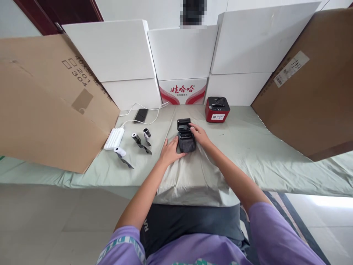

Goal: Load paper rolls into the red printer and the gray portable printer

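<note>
A small black portable receipt printer [186, 141] lies on the cloth before me, its lid [184, 124] raised at the far side. My left hand [170, 151] holds its left side, the thumb along the near edge. At the right side, my right hand [200, 135] grips the printer, with fingertips against the opened lid. Whether a paper roll sits in the compartment, I cannot tell. To the left stand a white paper roll [119, 151], a second roll [134, 135] and a darker roll [146, 131], each with a dark-printed strip trailing out.
A red and black box-shaped device [217, 110] sits back right. Further left are a white power bank [114, 138] with a cable and a black phone [141, 115]. White boxes [183, 53] wall the back; cardboard sheets [49, 103] flank both sides of the cloth-covered table [248, 147].
</note>
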A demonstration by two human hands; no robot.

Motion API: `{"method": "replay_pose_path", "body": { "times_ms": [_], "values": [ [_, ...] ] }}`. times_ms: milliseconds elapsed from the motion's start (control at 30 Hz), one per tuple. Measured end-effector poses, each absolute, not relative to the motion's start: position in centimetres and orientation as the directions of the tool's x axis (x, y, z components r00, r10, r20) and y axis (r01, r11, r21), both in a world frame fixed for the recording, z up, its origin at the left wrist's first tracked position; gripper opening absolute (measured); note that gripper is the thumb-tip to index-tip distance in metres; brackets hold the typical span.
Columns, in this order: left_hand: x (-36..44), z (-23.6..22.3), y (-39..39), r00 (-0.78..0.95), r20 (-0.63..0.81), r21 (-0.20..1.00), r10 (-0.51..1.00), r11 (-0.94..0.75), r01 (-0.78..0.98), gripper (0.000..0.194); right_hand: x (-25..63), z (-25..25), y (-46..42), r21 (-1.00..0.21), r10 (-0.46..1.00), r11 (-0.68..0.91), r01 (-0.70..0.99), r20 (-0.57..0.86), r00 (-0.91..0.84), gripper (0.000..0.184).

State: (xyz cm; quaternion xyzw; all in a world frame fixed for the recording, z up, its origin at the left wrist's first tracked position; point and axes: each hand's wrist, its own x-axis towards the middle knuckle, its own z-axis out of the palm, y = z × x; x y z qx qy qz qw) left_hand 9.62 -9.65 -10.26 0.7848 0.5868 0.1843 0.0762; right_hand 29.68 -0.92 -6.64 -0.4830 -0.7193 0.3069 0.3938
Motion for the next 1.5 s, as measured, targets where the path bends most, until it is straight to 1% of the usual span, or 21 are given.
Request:
{"method": "replay_pose_path", "body": {
  "times_ms": [67,100,167,233,300,400,467,567,667,800,1000,1100,1200,1267,1367,1433,1500],
  "values": [
    [9.6,-10.3,-9.6,0.240,0.200,0.336,0.950,-0.297,0.894,0.096,29.9,-5.4,-0.9,-0.706,0.929,0.368,0.604,0.258,-0.265,0.034],
    [9.6,-10.3,-9.6,0.241,0.205,0.337,0.949,-0.299,0.893,0.096,29.8,-4.8,-0.9,-0.627,0.930,0.366,0.688,0.221,-0.293,0.030],
    [9.6,-10.3,-9.6,0.245,0.218,0.342,0.945,-0.309,0.888,0.095,29.3,-3.5,-0.9,-0.463,0.937,0.340,0.819,0.094,-0.336,0.027],
    [9.5,-10.3,-9.5,0.249,0.222,0.346,0.943,-0.315,0.884,0.095,28.5,-2.3,-0.9,-0.345,0.941,0.304,0.888,-0.038,-0.337,0.031],
    [9.5,-10.3,-9.5,0.253,0.215,0.347,0.943,-0.316,0.883,0.096,27.6,-1.5,-1.1,-0.288,0.944,0.263,0.921,-0.121,-0.308,0.032],
    [9.5,-10.2,-9.5,0.253,0.193,0.348,0.948,-0.307,0.886,0.098,26.9,-1.0,-1.3,-0.255,0.947,0.234,0.938,-0.160,-0.279,0.031],
    [9.5,-10.1,-9.6,0.248,0.181,0.358,0.952,-0.298,0.885,0.099,26.9,-1.0,-1.4,-0.250,0.947,0.244,0.937,-0.149,-0.286,0.030],
    [9.5,-9.9,-9.6,0.241,0.175,0.380,0.955,-0.292,0.878,0.099,27.2,-1.2,-1.5,-0.268,0.945,0.281,0.922,-0.092,-0.314,0.032],
    [9.5,-9.7,-9.6,0.240,0.174,0.395,0.955,-0.291,0.871,0.099,27.4,-1.5,-1.7,-0.258,0.937,0.320,0.912,-0.055,-0.344,0.034],
    [9.5,-9.7,-9.6,0.241,0.157,0.398,0.958,-0.285,0.872,0.101,27.1,-2.1,-1.4,-0.246,0.940,0.300,0.922,-0.089,-0.330,0.035],
    [9.4,-9.9,-9.5,0.248,0.162,0.402,0.955,-0.293,0.867,0.101,26.5,-2.1,-0.4,-0.250,0.953,0.249,0.936,-0.112,-0.283,0.024],
    [9.4,-9.9,-9.5,0.248,0.163,0.408,0.955,-0.294,0.864,0.101,26.2,-1.9,-0.4,-0.225,0.959,0.213,0.951,-0.138,-0.247,0.027],
    [9.5,-9.9,-9.5,0.242,0.165,0.410,0.956,-0.290,0.865,0.100,26.3,-2.1,-0.4,-0.208,0.957,0.239,0.948,-0.114,-0.267,0.029],
    [9.4,-10.0,-9.5,0.238,0.173,0.417,0.956,-0.290,0.861,0.100,27.0,-2.3,-0.1,-0.238,0.943,0.299,0.924,-0.075,-0.325,0.030],
    [9.4,-10.0,-9.4,0.235,0.179,0.435,0.955,-0.291,0.852,0.098,28.8,-2.3,0.9,-0.338,0.907,0.403,0.850,0.026,-0.420,0.024],
    [9.4,-10.0,-9.4,0.237,0.172,0.443,0.956,-0.290,0.848,0.098,30.0,-1.4,1.5,-0.429,0.884,0.462,0.776,0.153,-0.442,0.020],
    [9.4,-10.0,-9.3,0.240,0.154,0.448,0.958,-0.285,0.847,0.100,30.6,0.4,1.3,-0.529,0.858,0.513,0.676,0.303,-0.414,0.021]
  ]
}}
